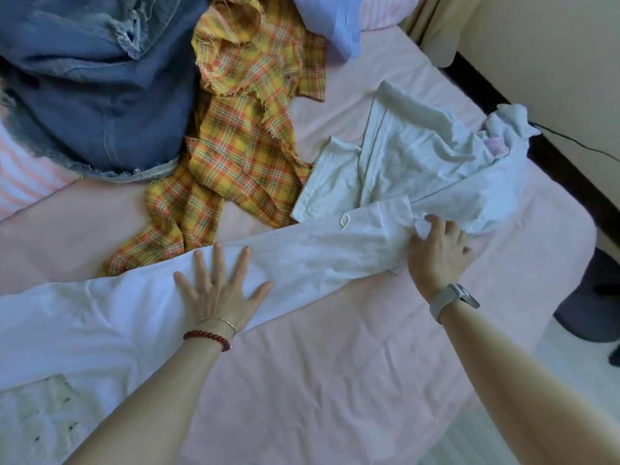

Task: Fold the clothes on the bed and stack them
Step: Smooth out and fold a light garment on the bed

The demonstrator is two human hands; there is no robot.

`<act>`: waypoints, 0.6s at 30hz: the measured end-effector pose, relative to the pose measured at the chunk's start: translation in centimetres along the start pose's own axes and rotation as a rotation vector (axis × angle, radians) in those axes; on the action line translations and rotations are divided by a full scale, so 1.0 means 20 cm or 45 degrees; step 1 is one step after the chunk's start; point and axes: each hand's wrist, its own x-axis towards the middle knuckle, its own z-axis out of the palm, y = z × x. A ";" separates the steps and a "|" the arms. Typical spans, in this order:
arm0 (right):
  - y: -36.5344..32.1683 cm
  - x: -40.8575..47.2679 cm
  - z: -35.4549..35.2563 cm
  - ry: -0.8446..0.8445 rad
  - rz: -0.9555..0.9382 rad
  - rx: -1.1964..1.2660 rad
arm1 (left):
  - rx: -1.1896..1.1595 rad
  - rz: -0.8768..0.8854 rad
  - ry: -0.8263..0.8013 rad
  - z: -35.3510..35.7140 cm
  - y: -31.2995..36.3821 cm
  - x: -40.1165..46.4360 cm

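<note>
White garment point(302, 256) spread across the pink bed point(335, 380), centre of frame. Left hand point(219, 290) lies flat on it, fingers splayed; right hand point(436, 253) pinches its bunched cloth at centre right. Plaid cloth point(241, 139) and denim point(94, 95) lie at upper left.

White garment point(302, 253); yellow-orange plaid cloth point(241, 129); blue denim point(100, 95); pink bed sheet point(335, 380).
</note>
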 end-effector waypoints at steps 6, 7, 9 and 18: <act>-0.32 -0.38 0.01 0.026 -0.737 -0.011 | -0.397 0.144 0.346 -0.19 -0.08 -0.21; -0.39 -0.51 0.02 -0.034 -0.851 0.017 | -0.442 0.125 0.448 -0.20 -0.13 -0.30; -0.53 -0.78 0.03 -0.161 -1.025 0.063 | -0.528 0.007 0.546 -0.20 -0.27 -0.49; -0.88 -2.11 0.03 -0.675 -1.401 0.068 | -0.758 -0.874 0.514 0.14 -1.36 -1.56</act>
